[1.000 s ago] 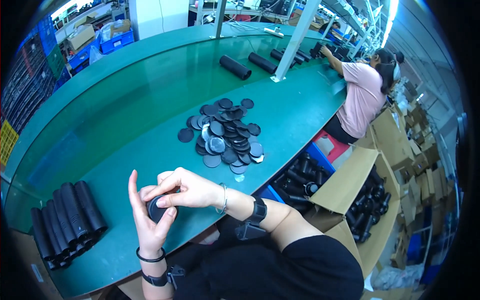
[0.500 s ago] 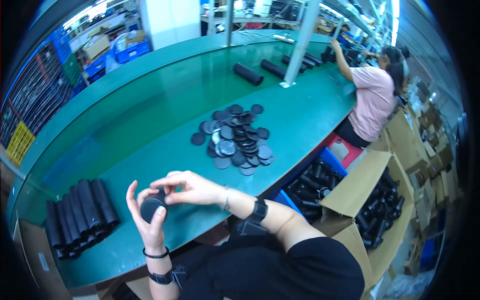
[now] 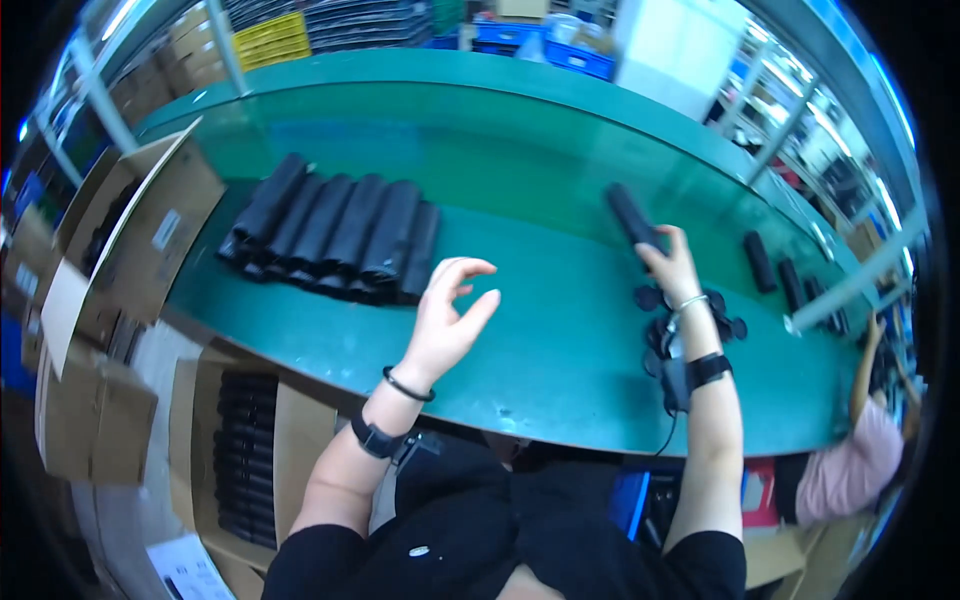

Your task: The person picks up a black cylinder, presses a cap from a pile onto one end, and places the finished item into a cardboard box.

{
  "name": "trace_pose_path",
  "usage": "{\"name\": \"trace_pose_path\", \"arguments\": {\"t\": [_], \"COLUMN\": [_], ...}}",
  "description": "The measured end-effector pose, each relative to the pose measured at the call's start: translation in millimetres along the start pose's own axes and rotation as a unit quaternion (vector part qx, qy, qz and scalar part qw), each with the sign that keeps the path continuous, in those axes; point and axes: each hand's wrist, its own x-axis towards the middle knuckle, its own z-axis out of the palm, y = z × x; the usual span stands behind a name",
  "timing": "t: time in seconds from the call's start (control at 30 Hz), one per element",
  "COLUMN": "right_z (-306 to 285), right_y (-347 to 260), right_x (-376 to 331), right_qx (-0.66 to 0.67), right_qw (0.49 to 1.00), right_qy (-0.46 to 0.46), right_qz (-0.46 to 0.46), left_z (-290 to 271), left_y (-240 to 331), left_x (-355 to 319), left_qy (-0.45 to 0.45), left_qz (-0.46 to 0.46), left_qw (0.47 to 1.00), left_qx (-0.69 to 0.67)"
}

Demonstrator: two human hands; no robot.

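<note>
My right hand [image 3: 672, 268] is closed on the near end of a black tube [image 3: 630, 213], which points away from me over the far side of the green bench. Nothing is in my left hand [image 3: 450, 318]; its fingers are apart and curved, just right of a stack of black tubes [image 3: 340, 230] lying side by side. Under and beside my right wrist is a pile of thin black discs [image 3: 652, 362], partly hidden by that arm.
Several more black tubes [image 3: 760, 262] lie farther right, near a metal post [image 3: 850, 290]. An open carton [image 3: 185, 205] stands at the bench's left end; another carton [image 3: 300, 440] holding black tubes is below the edge. At the right sits a person in a pink shirt [image 3: 850, 465].
The view has swung left. My left hand has let go of the black round-ended piece both hands were on and moved toward the stack. My right hand now holds a tube out over the bench.
</note>
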Motion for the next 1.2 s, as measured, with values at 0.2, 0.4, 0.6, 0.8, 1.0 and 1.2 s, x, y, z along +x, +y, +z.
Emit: {"name": "trace_pose_path", "arguments": {"t": [0.2, 0.4, 0.6, 0.8, 1.0, 1.2], "right_z": [-42.7, -38.7, -27.6, -47.4, -35.3, -34.1], "right_y": [96.6, 104.7, 29.2, 7.7, 28.2, 32.0], "right_x": [83.0, 88.5, 31.1, -79.9, -88.5, -99.1], "right_qx": [-0.230, -0.462, -0.332, -0.460, -0.407, -0.420], "right_qw": [0.950, 0.868, 0.938, 0.850, 0.883, 0.886], "right_qy": [0.165, 0.165, -0.087, -0.247, -0.208, -0.168], "right_qz": [0.132, 0.073, -0.048, -0.070, -0.111, -0.099], "left_z": [-45.0, -66.6, -76.4, -13.9, 36.3, 77.8], "left_y": [-2.1, -25.0, -28.4, 50.7, 15.0, -3.4], "left_x": [54.0, 89.1, 103.4, 69.5, 33.9, 12.4], "left_qy": [0.043, -0.049, -0.076, -0.087, -0.154, -0.159], "left_qz": [0.154, -0.060, -0.012, 0.049, -0.012, -0.038], "left_qw": [0.899, 0.775, 0.848, 0.988, 0.984, 0.977], "left_qx": [0.406, 0.627, 0.525, 0.117, -0.086, -0.137]}}
